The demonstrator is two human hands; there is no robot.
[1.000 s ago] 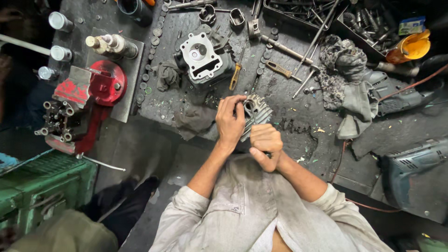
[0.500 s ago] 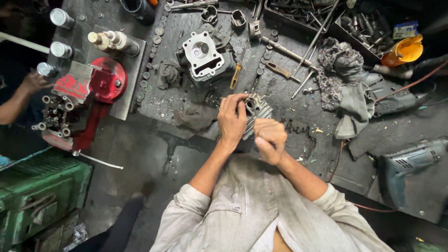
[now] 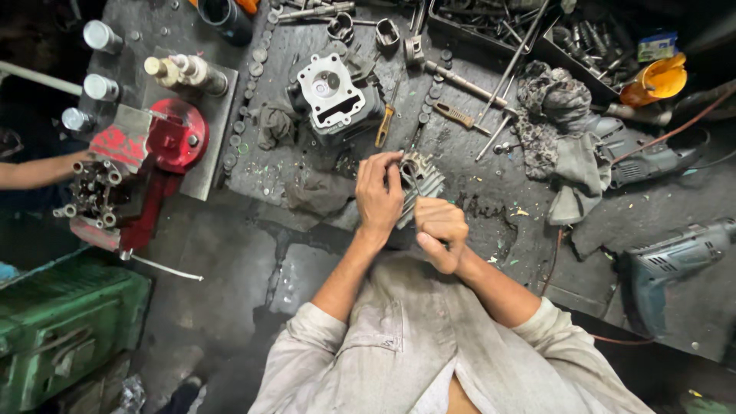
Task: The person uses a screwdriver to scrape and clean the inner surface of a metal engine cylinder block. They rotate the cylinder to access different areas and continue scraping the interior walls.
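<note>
A finned metal engine cylinder [image 3: 420, 181] rests tilted at the near edge of a dirty workbench [image 3: 491, 230]. My left hand [image 3: 379, 195] wraps over its left side and grips it. Just below and to the right, my right hand [image 3: 440, 230] is a closed fist pressed against the cylinder's lower edge; whatever it holds is hidden inside the fingers. Both forearms come up from the bottom in light grey sleeves.
A cylinder head [image 3: 334, 96] sits farther back, with a dark rag [image 3: 318, 192] beside it. Grey cloths [image 3: 563, 146], tool trays, an orange cup [image 3: 653, 80] and a power drill [image 3: 675, 264] lie right. A red vise [image 3: 146, 165] and another person's arm [image 3: 38, 172] are left.
The other person's arm at the left has stretched in toward the part at the red vise. My hands stay on the finned cylinder, barely shifted.
</note>
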